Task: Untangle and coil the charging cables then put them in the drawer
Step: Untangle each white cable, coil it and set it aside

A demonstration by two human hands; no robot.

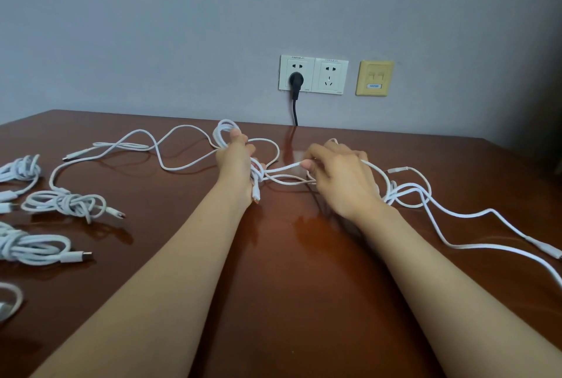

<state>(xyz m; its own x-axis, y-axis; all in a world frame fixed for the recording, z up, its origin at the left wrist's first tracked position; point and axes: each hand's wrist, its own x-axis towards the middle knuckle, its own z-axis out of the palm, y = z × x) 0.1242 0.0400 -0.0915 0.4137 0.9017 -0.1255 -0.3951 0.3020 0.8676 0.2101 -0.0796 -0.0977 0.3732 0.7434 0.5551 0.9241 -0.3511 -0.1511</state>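
Note:
Several white charging cables lie on a brown wooden table (289,271). My left hand (238,161) grips a partly wound coil of white cable (225,131), whose plug end hangs by my wrist. My right hand (337,177) pinches a strand of the same white cable (284,168) between thumb and fingers. To the right, a loose tangle of white cable (407,192) trails toward the table's right edge. Left of my left hand, a long loose cable (137,146) snakes across the table. No drawer is in view.
Coiled white cables lie along the left edge: one bundle (65,203) in the middle, another (33,248) nearer me, and more (19,171) farther back. On the wall are power sockets (313,76) with a black plug (295,81) and a yellow data socket (375,78).

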